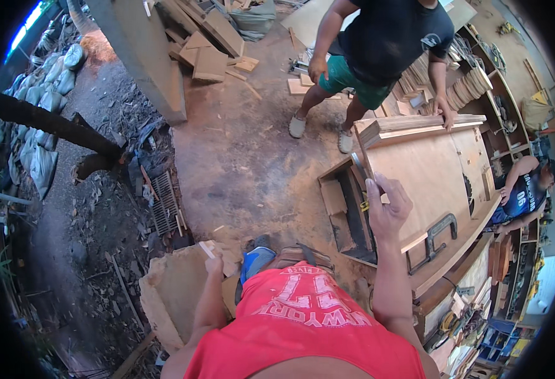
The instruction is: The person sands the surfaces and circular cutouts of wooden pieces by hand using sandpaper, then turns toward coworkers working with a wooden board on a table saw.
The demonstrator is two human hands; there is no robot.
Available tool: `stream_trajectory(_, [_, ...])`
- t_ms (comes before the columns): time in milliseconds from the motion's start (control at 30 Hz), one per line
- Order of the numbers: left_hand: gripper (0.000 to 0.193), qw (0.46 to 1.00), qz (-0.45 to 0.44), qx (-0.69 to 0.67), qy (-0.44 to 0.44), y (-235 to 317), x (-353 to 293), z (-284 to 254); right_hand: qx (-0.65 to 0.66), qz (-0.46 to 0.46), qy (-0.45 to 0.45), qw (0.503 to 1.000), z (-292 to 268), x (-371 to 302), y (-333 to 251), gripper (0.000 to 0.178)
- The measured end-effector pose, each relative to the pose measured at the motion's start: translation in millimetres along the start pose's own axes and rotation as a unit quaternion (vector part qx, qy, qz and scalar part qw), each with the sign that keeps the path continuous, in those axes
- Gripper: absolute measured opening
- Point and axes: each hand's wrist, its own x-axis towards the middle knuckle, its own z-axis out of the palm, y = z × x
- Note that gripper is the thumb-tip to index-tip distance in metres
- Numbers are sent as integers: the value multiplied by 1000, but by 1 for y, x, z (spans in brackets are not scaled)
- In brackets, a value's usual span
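My left hand (214, 264) is closed around a short, pale strip (208, 250) that looks like wood, low on the left side of my body. My right hand (389, 208) is raised at the near left edge of a plywood-topped saw table (420, 170). Its fingers are partly stretched and apart, with no held thing that I can make out. Beyond it a long layered wooden fence (426, 126) lies across the table, with a co-worker's hand (443, 112) resting on it. A dark C-clamp (442, 232) grips the table's near side, and a round saw blade (469, 192) shows in a slot.
A co-worker in green shorts (372, 85) stands at the table's far side; another person (524, 192) is at the right. A large pale slab (173, 294) stands by my left arm. Board offcuts (208, 57) lie near a pillar (145, 57). Rough ground with a metal grate (165, 202) borders the floor.
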Motion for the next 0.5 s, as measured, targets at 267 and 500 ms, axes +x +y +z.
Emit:
stream_trajectory(267, [59,958,26,282,-41,-35,0,5,-12,-138,29,990,-10,36,-63,20])
stream_trajectory(500, [56,901,169,390,-85,-43,19,0,-16,-187,70,980,-19,40,-87,24])
